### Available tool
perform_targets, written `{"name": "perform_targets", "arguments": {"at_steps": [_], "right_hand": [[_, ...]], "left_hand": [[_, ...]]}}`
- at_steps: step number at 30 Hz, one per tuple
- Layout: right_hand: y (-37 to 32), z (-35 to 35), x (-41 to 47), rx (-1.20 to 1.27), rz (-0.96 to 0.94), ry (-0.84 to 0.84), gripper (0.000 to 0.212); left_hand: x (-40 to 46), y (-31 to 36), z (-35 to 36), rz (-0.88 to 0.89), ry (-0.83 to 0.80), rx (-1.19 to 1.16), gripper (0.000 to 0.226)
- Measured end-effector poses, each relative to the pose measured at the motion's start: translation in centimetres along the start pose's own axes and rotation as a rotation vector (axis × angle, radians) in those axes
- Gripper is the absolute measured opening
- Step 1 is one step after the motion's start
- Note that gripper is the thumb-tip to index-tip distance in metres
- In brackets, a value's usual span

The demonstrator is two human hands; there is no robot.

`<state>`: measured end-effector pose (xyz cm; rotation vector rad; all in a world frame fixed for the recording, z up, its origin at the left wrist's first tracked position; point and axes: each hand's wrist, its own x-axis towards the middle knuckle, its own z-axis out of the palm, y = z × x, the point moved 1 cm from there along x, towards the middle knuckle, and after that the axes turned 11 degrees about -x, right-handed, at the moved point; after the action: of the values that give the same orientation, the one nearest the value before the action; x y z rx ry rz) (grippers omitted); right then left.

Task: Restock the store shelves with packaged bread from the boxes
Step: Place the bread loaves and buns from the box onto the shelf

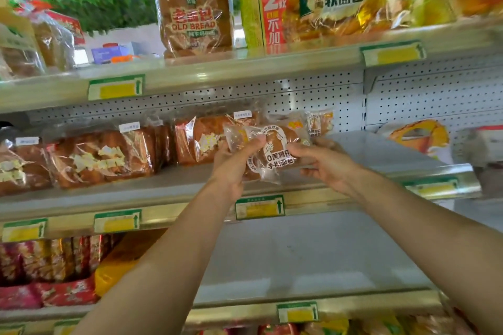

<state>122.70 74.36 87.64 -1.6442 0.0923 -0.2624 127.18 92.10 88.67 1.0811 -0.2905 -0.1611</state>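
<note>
Both my hands hold a clear bread packet (275, 151) with white printed lettering, raised over the front of the middle shelf (190, 179). My left hand (235, 160) grips its left edge, thumb on the front. On the packet's right side my right hand (324, 162) has its fingers curled round the edge. Just behind it, two more small bread packets (318, 122) lean against the perforated back panel. Wrapped brown loaves (100, 156) fill the shelf to the left.
The top shelf carries an "Old Bread" bag (194, 19) and a large yellow soft-bread pack (337, 0). An orange-printed packet (419, 136) lies on the right of the middle shelf. The lower shelf holds red and yellow packs (62, 269) on its left, with bare surface (299, 258) to the right.
</note>
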Motion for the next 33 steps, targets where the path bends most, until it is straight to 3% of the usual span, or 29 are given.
{"name": "perform_targets", "arguments": {"at_steps": [2,6,10,13,14,17,21,23,26,33], "right_hand": [[-0.5,-2.4,1.0,-0.119,0.002,-0.014,0.089],[-1.8,-6.5,3.1,-0.289,0.014,-0.113,0.068],[-2.0,-10.7,6.6,-0.374,-0.008,-0.065,0.064],[-1.5,-14.3,9.5,-0.409,-0.029,-0.046,0.06],[-1.3,-15.4,10.2,-0.416,-0.037,-0.048,0.059],[-0.5,-18.4,12.6,-0.422,-0.051,-0.07,0.056],[1.2,-22.6,16.2,-0.433,-0.041,0.045,0.045],[2.1,-24.2,17.9,-0.435,-0.035,0.127,0.035],[3.0,-25.8,20.0,-0.432,-0.015,0.199,0.041],[4.9,-27.0,24.4,-0.468,0.007,0.228,0.04]], "left_hand": [[1.3,-0.2,1.5,-0.023,-0.03,0.03,0.115],[3.8,-1.7,4.6,-0.086,-0.089,0.075,0.104],[7.0,-3.1,7.6,-0.13,-0.127,0.102,0.093],[9.8,-4.5,9.6,-0.138,-0.132,0.144,0.038],[10.9,-5.1,10.1,-0.122,-0.12,0.149,0.033],[13.6,-6.1,11.7,-0.106,-0.075,0.138,0.049],[18.8,-8.4,11.7,-0.161,0.057,0.089,0.106],[20.4,-9.2,11.4,-0.188,0.102,0.111,0.089],[21.3,-9.8,11.3,-0.222,0.141,0.163,0.056],[22.8,-9.6,11.6,-0.162,0.14,0.257,0.051]]}}
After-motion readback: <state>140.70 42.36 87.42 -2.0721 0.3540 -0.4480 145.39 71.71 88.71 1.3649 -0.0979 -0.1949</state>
